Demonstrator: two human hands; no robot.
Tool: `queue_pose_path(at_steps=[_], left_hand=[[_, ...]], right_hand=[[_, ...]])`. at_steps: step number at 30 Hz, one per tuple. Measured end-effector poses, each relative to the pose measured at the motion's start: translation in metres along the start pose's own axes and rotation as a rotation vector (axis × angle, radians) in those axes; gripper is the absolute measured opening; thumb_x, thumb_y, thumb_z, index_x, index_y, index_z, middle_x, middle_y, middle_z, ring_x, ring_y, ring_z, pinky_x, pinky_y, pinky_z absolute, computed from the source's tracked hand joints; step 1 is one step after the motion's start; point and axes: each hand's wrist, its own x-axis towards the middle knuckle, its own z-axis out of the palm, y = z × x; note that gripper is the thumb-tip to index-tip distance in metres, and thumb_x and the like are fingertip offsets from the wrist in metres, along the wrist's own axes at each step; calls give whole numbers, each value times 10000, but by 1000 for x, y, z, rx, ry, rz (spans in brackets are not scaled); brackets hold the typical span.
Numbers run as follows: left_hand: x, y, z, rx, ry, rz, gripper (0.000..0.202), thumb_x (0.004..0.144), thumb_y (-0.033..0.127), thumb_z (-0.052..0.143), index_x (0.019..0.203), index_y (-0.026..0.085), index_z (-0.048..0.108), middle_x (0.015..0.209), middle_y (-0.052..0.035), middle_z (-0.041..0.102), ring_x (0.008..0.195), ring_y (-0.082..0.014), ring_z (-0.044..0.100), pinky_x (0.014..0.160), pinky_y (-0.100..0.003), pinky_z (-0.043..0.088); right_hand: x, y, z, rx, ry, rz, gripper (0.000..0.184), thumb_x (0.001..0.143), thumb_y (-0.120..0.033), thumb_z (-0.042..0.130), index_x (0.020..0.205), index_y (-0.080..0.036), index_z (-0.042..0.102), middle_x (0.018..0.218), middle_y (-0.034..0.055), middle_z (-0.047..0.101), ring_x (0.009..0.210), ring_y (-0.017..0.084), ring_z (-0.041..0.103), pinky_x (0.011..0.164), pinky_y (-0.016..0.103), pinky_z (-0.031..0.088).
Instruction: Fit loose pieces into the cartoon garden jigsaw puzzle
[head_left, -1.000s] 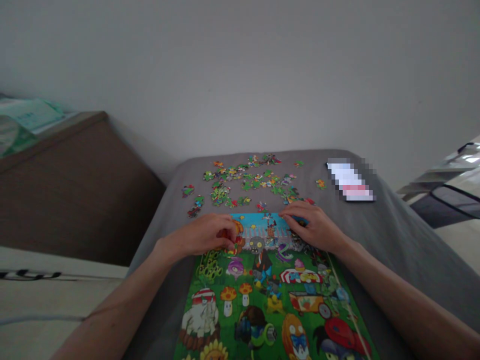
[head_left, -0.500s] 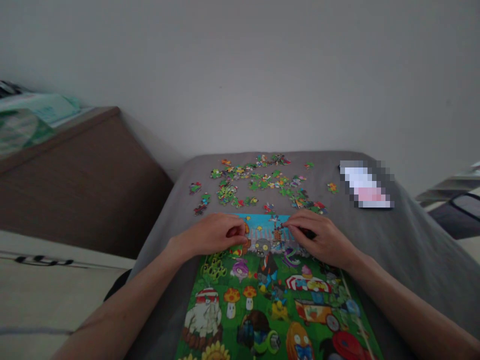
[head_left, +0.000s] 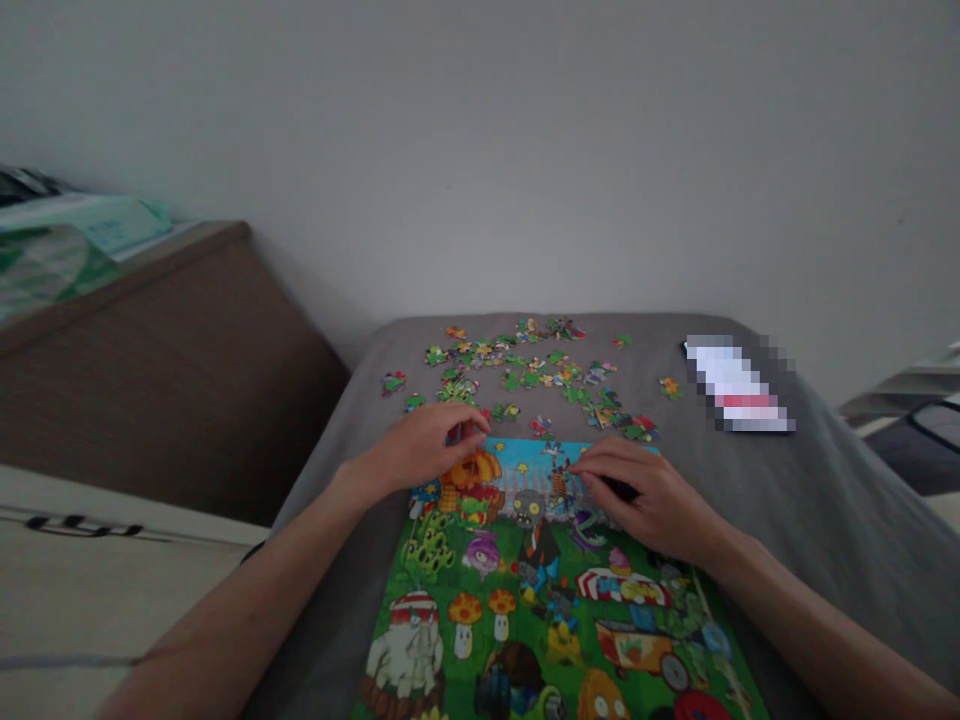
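- Left hand (head_left: 424, 450): fingertips drawn together at the puzzle's (head_left: 525, 600) far-left corner, perhaps pinching a piece; too dim to tell.
- Right hand (head_left: 652, 495) rests flat, fingers loosely spread, on its far edge.
- Loose pieces (head_left: 525, 370) by the surface's (head_left: 825, 500) far edge look light, thin and stiff; pinch their rims.

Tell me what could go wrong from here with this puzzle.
1. The puzzle lies on a grey cover that looks soft. Pressure from the right hand at its top edge might buckle joined parts.
2. The loose pieces lie scattered close to the cover's far edge. A sweep of the left hand, whose fingers are right beside them, could knock some off.
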Motion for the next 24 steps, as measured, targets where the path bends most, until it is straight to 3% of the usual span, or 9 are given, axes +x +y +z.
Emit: queue_pose_path(at_steps=[4,7,10,14,19,24], left_hand=[[36,-32,-24,169,262,-161,225,929,305,551,1072,215,700,986,-22,722,894,-173,651,851,-298,496],[62,-67,-38,252,383,-274,320,931,258,497,1182,169,673,1198,-103,672,1131,-247,598,1031,-394,438],[72,-100,-38,292,371,-360,389,880,377,606,1187,152,685,1273,-147,635,1228,-329,546,1079,-484,401],[67,-127,-31,299,311,-386,366,923,458,558,1151,213,707,1242,-95,670,1192,-282,586,1056,-439,437],[66,-130,-32,310,296,-375,307,955,379,537,1155,222,708,1233,-83,682,1173,-251,604,1040,-402,450],[76,-103,-21,311,309,-304,335,987,433,502,1206,256,684,1303,-62,651,1242,-267,562,1073,-461,416]], right_hand=[[0,3,3,10,-16,6,200,967,-156,525,1011,-199,715,905,72,730,834,178,679,758,318,553],[0,6,2,8,-24,13,199,968,-161,523,1004,-182,717,906,79,724,838,181,672,761,324,553],[0,7,0,5,-6,13,195,966,-160,527,1013,-169,716,914,83,721,854,185,667,781,333,551],[0,5,0,17,-15,6,195,972,-171,529,1015,-166,719,927,81,722,874,186,667,799,339,540],[-1,3,4,36,-78,40,211,978,-172,519,1032,-186,722,943,64,724,883,176,666,791,327,529],[0,2,5,46,-60,28,213,976,-164,519,1031,-185,723,946,60,727,885,163,670,792,310,529]])
